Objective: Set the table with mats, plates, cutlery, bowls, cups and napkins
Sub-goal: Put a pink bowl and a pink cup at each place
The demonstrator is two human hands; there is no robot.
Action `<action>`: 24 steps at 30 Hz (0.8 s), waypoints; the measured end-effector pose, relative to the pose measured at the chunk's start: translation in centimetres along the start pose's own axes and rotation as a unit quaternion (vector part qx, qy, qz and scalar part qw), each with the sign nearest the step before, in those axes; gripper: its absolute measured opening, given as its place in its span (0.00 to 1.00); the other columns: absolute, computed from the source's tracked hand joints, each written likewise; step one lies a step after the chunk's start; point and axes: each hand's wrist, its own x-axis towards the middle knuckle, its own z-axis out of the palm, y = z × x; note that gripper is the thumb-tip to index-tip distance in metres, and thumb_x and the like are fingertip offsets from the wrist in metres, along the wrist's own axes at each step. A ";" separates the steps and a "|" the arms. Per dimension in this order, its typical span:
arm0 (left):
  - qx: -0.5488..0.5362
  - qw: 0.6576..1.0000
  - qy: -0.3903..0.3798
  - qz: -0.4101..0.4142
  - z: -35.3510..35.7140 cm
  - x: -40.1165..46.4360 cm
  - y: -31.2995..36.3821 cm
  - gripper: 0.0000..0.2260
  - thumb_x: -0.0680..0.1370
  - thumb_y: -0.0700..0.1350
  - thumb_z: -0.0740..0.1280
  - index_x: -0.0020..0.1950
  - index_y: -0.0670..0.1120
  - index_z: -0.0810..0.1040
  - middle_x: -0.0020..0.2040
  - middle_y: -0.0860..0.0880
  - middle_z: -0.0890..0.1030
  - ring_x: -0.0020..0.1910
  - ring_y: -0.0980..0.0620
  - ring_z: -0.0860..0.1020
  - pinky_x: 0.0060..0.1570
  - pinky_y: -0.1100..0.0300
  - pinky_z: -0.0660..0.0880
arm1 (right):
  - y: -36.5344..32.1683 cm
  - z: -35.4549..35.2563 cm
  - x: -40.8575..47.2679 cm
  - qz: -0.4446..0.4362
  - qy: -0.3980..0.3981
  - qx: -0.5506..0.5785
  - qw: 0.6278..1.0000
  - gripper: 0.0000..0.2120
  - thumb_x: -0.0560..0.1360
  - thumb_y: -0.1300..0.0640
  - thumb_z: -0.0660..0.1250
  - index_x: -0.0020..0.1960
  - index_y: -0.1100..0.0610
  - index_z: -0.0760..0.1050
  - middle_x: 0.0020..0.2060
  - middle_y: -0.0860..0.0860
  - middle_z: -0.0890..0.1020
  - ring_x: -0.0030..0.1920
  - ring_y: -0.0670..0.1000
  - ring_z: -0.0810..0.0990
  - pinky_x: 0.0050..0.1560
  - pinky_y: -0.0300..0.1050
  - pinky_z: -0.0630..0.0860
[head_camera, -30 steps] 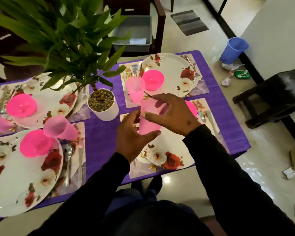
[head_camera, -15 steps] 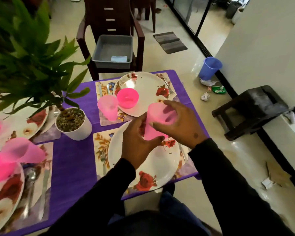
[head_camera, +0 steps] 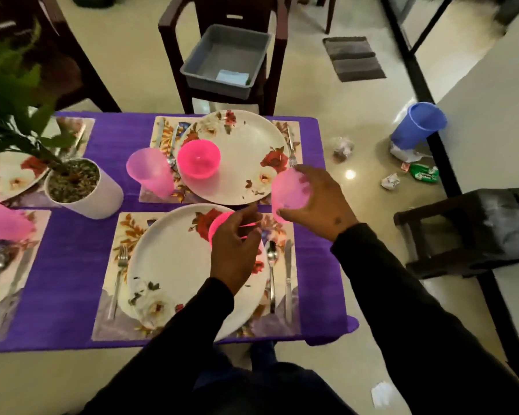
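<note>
I am gripping a pink cup (head_camera: 289, 194) in my right hand (head_camera: 315, 205), fingers curled round it from above, right of centre in the frame, over the gap between the two mats (head_camera: 192, 274). My left hand (head_camera: 234, 250) is hovering over the near plate (head_camera: 189, 265) in the lower middle, fingers loosely curled and holding nothing that I can see, just in front of a pink bowl (head_camera: 219, 223) sitting on that plate's far edge. My hands are apart.

To do this step well, I judge I should be lowering the cup upright onto the near mat's top right corner, above the spoon (head_camera: 271, 265) and knife (head_camera: 287, 274), clear of the plate rim, much as the other cup (head_camera: 150, 170) is standing beside the far plate (head_camera: 237, 154) at upper middle. I should be letting go only once the base is flat on the tabletop (head_camera: 72, 265).

My left hand is covering most of the bowl. Whether the cup is touching anything beneath it is hard to tell. The settings at the left edge are cut off and blurred behind the potted plant (head_camera: 81, 187).
</note>
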 end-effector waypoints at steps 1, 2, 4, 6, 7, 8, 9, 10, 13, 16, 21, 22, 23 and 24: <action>-0.002 1.000 0.004 -0.003 0.2 0.0 0.0 0.18 0.78 0.33 0.67 0.66 0.46 0.79 0.53 0.55 0.83 0.49 0.67 0.80 0.46 0.74 0.75 | 0.2 0.5 0.2 -0.004 -0.014 -0.008 1.000 0.43 0.63 0.48 0.81 0.73 0.52 0.66 0.62 0.54 0.73 0.61 0.57 0.75 0.62 0.54 0.75; -0.004 1.000 0.008 -0.012 0.6 -0.2 -0.1 0.18 0.78 0.33 0.67 0.66 0.45 0.78 0.53 0.55 0.82 0.51 0.65 0.80 0.48 0.74 0.75 | 0.6 0.9 0.3 -0.007 -0.035 -0.012 0.999 0.44 0.63 0.47 0.81 0.74 0.52 0.65 0.63 0.54 0.72 0.61 0.57 0.75 0.62 0.52 0.74; -0.013 0.999 -0.003 -0.029 1.1 -0.2 -0.1 0.18 0.78 0.33 0.66 0.67 0.45 0.77 0.53 0.57 0.81 0.54 0.63 0.80 0.51 0.73 0.75 | 0.9 1.6 0.3 -0.007 -0.060 -0.017 0.998 0.45 0.64 0.48 0.81 0.75 0.53 0.64 0.65 0.54 0.71 0.63 0.57 0.73 0.63 0.50 0.73; -0.011 0.998 -0.035 -0.045 1.4 0.1 -0.4 0.21 0.79 0.32 0.65 0.70 0.46 0.75 0.55 0.57 0.81 0.56 0.62 0.80 0.51 0.72 0.76 | 1.3 2.3 0.4 -0.004 -0.067 -0.021 0.998 0.44 0.65 0.48 0.81 0.75 0.53 0.63 0.66 0.54 0.70 0.64 0.56 0.72 0.62 0.48 0.72; -0.005 0.997 -0.052 -0.052 1.6 0.3 -0.7 0.22 0.79 0.31 0.64 0.71 0.46 0.74 0.57 0.56 0.81 0.57 0.62 0.79 0.50 0.71 0.77 | 1.4 2.6 0.3 -0.003 -0.064 -0.021 0.998 0.44 0.65 0.48 0.81 0.75 0.53 0.63 0.66 0.55 0.70 0.64 0.57 0.72 0.61 0.48 0.72; 0.001 0.996 -0.063 -0.061 1.7 0.6 -0.9 0.23 0.78 0.31 0.63 0.73 0.46 0.73 0.59 0.54 0.81 0.58 0.62 0.79 0.49 0.70 0.78 | 1.4 2.9 0.4 0.000 -0.062 -0.019 0.998 0.44 0.65 0.49 0.81 0.74 0.53 0.63 0.67 0.55 0.69 0.64 0.56 0.72 0.60 0.48 0.72; 0.006 0.995 -0.068 -0.069 1.8 0.8 -1.0 0.24 0.78 0.31 0.62 0.73 0.46 0.73 0.61 0.52 0.81 0.59 0.61 0.79 0.49 0.69 0.78 | 1.4 3.1 0.4 0.003 -0.060 -0.016 0.998 0.44 0.65 0.49 0.80 0.74 0.53 0.63 0.67 0.55 0.69 0.64 0.56 0.72 0.60 0.47 0.72; 0.008 0.995 -0.067 -0.076 2.0 1.0 -1.0 0.25 0.78 0.31 0.62 0.74 0.46 0.73 0.62 0.52 0.81 0.59 0.59 0.79 0.48 0.68 0.79 | 1.4 3.3 0.5 0.006 -0.063 -0.014 0.998 0.44 0.65 0.49 0.80 0.74 0.53 0.63 0.67 0.55 0.69 0.64 0.56 0.72 0.59 0.46 0.72; 0.004 0.994 -0.063 -0.092 2.3 1.2 -1.0 0.22 0.80 0.34 0.62 0.73 0.48 0.74 0.61 0.52 0.82 0.54 0.58 0.82 0.42 0.66 0.79 | 1.4 3.8 0.5 0.017 -0.077 -0.014 0.997 0.44 0.66 0.50 0.80 0.75 0.54 0.62 0.68 0.55 0.69 0.65 0.56 0.72 0.59 0.45 0.71; 0.008 0.993 -0.061 -0.099 2.2 1.2 -1.3 0.21 0.81 0.35 0.62 0.72 0.49 0.75 0.59 0.53 0.83 0.48 0.57 0.83 0.42 0.62 0.81 | 1.4 4.1 0.4 0.022 -0.090 -0.027 0.995 0.44 0.67 0.50 0.80 0.75 0.54 0.61 0.68 0.55 0.68 0.66 0.57 0.70 0.61 0.46 0.71; 0.011 0.992 -0.058 -0.107 2.3 1.0 -1.4 0.21 0.80 0.33 0.61 0.71 0.49 0.75 0.58 0.53 0.83 0.47 0.60 0.83 0.47 0.52 0.84 | 1.2 4.4 0.2 0.032 -0.090 -0.031 0.995 0.44 0.67 0.50 0.79 0.76 0.54 0.60 0.68 0.55 0.68 0.67 0.57 0.70 0.64 0.50 0.72; 0.013 0.992 -0.059 -0.107 2.3 0.9 -1.3 0.21 0.80 0.33 0.61 0.71 0.49 0.75 0.58 0.53 0.83 0.46 0.61 0.83 0.46 0.52 0.84 | 1.1 4.3 0.1 0.033 -0.091 -0.031 0.995 0.43 0.67 0.50 0.79 0.76 0.54 0.60 0.68 0.55 0.68 0.67 0.57 0.70 0.64 0.50 0.72; 0.014 0.992 -0.060 -0.108 2.3 0.9 -1.3 0.21 0.80 0.33 0.61 0.71 0.49 0.75 0.58 0.54 0.83 0.46 0.61 0.83 0.46 0.51 0.84 | 1.0 4.3 0.1 0.034 -0.092 -0.030 0.995 0.43 0.67 0.51 0.79 0.76 0.54 0.61 0.68 0.55 0.68 0.67 0.57 0.70 0.63 0.50 0.72; 0.013 0.992 -0.060 -0.109 2.3 0.8 -1.3 0.22 0.80 0.33 0.61 0.71 0.49 0.75 0.58 0.54 0.83 0.46 0.60 0.83 0.46 0.51 0.84 | 1.0 4.3 0.0 0.037 -0.094 -0.029 0.995 0.43 0.67 0.51 0.79 0.75 0.54 0.61 0.68 0.56 0.68 0.67 0.57 0.70 0.63 0.50 0.72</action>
